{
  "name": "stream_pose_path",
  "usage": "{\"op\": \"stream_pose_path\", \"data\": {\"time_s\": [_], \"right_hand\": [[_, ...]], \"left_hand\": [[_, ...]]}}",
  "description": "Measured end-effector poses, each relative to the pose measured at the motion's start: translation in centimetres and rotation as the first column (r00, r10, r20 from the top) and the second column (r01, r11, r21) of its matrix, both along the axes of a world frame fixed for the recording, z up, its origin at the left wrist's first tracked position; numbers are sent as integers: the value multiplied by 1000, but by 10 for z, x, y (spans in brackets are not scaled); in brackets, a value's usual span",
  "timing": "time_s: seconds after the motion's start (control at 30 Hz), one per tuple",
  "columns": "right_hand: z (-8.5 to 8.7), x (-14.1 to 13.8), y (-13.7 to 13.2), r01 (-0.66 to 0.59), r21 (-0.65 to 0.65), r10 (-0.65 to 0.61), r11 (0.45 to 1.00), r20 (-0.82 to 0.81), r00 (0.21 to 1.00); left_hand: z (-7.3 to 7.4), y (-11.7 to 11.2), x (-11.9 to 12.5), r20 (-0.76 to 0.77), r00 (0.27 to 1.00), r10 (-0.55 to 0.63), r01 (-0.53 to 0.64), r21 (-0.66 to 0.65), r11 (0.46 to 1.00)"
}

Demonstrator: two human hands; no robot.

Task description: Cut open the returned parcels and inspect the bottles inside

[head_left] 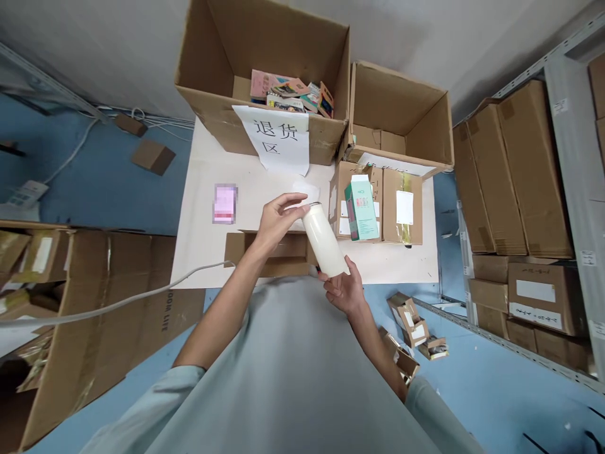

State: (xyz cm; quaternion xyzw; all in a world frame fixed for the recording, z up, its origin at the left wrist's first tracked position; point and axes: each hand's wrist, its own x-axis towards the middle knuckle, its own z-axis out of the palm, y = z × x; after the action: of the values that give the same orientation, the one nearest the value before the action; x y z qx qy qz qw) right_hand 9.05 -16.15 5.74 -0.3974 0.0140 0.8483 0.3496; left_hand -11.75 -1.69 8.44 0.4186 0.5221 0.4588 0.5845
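A white, can-shaped bottle (324, 243) is held tilted over the front of the table, its upper end leaning left. At that end, my left hand (280, 217) has its fingers closed on the rim. My right hand (344, 284) grips the lower end from below and the right. Under the bottle and my left forearm lies an open cardboard box (286, 266), partly hidden. To the right of the bottle, a green and white carton (363, 211) with an open top flap leans on closed brown boxes (396, 233).
Two large open cartons stand along the back: one (203, 104) holds several booklets and bears a paper sign (278, 135); the smaller (428, 123) is beside it. A blurred pink item (225, 203) lies left. A pale cable (142, 306) crosses from the left. Shelved boxes (539, 170) line the right.
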Motion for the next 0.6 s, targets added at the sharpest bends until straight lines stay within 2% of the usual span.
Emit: {"op": "stream_pose_path", "data": {"time_s": [0.1,0.2,0.37,0.43,0.47,0.5,0.53,0.6], "right_hand": [[-4,1,0,8,42,-8,999,9,1000],[-9,3,4,1,127,-11,992,81,997],[-15,9,16,-132,241,96,962,153,983],[-13,14,22,-225,307,147,925,257,955],[-12,17,26,-277,348,139,896,373,918],[-10,20,31,-330,384,88,862,528,844],[-9,24,37,-381,407,-10,830,694,720],[-9,34,54,-473,396,-246,787,905,348]], "left_hand": [[-5,1,2,42,995,-86,90,-89,992],[-11,2,5,75,991,-114,124,-160,979],[-18,6,10,72,996,-56,69,-195,978],[-22,7,8,116,993,1,27,-237,971],[-23,7,6,137,990,36,-1,-253,968],[-25,8,3,148,986,73,-33,-257,966],[-27,8,-1,146,983,108,-68,-251,966],[-30,8,-8,118,978,171,-142,-219,965]]}}
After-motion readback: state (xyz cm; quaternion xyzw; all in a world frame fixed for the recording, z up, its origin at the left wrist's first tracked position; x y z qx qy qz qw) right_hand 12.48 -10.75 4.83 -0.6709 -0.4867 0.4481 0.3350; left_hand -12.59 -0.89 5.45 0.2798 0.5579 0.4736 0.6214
